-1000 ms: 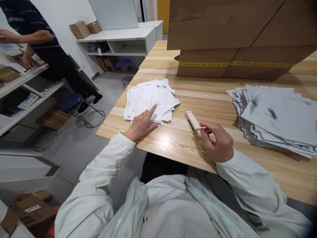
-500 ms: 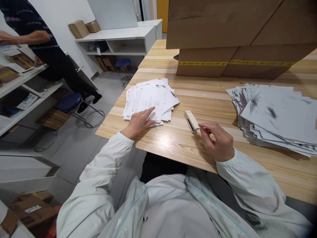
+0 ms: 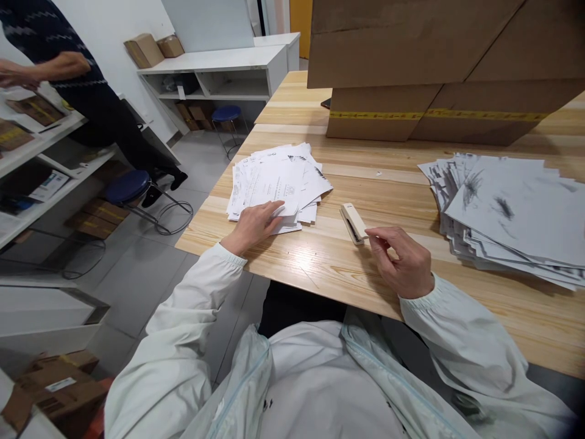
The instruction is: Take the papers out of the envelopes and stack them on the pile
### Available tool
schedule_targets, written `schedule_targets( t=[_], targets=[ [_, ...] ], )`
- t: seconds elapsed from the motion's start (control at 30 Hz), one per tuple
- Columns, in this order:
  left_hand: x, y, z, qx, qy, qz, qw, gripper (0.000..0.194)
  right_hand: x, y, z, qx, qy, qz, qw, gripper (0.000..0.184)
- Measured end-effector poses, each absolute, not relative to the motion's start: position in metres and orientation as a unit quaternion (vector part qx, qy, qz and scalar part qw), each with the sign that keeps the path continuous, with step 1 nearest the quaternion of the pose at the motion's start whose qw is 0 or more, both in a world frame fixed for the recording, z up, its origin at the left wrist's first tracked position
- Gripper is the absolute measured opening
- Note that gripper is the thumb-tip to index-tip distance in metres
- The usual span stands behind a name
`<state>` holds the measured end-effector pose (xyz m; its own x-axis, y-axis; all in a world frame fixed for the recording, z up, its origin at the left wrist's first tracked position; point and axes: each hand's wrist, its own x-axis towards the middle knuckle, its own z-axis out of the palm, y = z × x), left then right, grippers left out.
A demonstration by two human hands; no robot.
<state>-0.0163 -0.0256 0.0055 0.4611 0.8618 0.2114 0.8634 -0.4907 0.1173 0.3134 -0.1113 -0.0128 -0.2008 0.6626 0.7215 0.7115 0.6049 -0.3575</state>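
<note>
On the table (image 3: 292,259), papers (image 3: 272,180) left of the stapler (image 3: 354,221) the right hand (image 3: 403,259) pinches could skew if the spread left hand (image 3: 253,225) drags.

Print on the paper pile (image 3: 278,174) by the near left corner of the table (image 3: 375,161) is way too small to read, and the left hand (image 3: 255,224) covers part of the pile's near edge. Can't tell if the right hand (image 3: 402,259) grips the stapler (image 3: 355,218) or just touches it. Some dark thing (image 3: 326,103) toward the far left corner is partly tucked behind the cardboard boxes (image 3: 379,46). The co-worker (image 3: 89,97) is cut off, head and all.
</note>
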Motion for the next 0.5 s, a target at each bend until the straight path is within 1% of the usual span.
schedule_targets(
  t=[0.07, 0.13, 0.23, 0.27, 0.3, 0.33, 0.4, 0.43, 0.47, 0.5],
  targets=[
    [-0.019, -0.023, 0.004, -0.850, -0.511, -0.130, -0.006, 0.036, 0.313, -0.111, -0.012, -0.449, -0.773, -0.025, 0.448, 0.020],
    [-0.019, -0.021, 0.004, -0.838, -0.529, -0.133, -0.011, 0.036, 0.312, -0.112, -0.011, -0.455, -0.770, -0.014, 0.447, 0.018],
    [-0.013, -0.033, 0.007, -0.816, -0.548, -0.185, 0.018, 0.039, 0.308, -0.115, -0.008, -0.470, -0.749, 0.049, 0.465, 0.013],
    [-0.007, -0.042, 0.009, -0.814, -0.538, -0.217, 0.032, 0.039, 0.306, -0.116, -0.006, -0.479, -0.732, 0.102, 0.474, 0.013],
    [-0.001, -0.055, 0.011, -0.815, -0.519, -0.253, 0.043, 0.040, 0.303, -0.118, -0.005, -0.487, -0.706, 0.181, 0.481, 0.016],
    [0.007, -0.071, 0.013, -0.823, -0.491, -0.283, 0.044, 0.040, 0.299, -0.119, -0.004, -0.491, -0.670, 0.284, 0.480, 0.023],
    [0.025, -0.107, 0.014, -0.844, -0.424, -0.326, 0.025, 0.039, 0.290, -0.121, -0.004, -0.472, -0.574, 0.497, 0.449, 0.043],
    [0.034, -0.126, 0.013, -0.858, -0.391, -0.333, 0.014, 0.039, 0.285, -0.121, -0.004, -0.455, -0.531, 0.571, 0.430, 0.052],
    [0.043, -0.144, 0.012, -0.873, -0.355, -0.334, 0.011, 0.040, 0.280, -0.121, -0.005, -0.442, -0.503, 0.613, 0.420, 0.057],
    [0.051, -0.159, 0.010, -0.886, -0.325, -0.330, 0.013, 0.041, 0.276, -0.122, -0.006, -0.437, -0.495, 0.625, 0.418, 0.057]
  ],
)
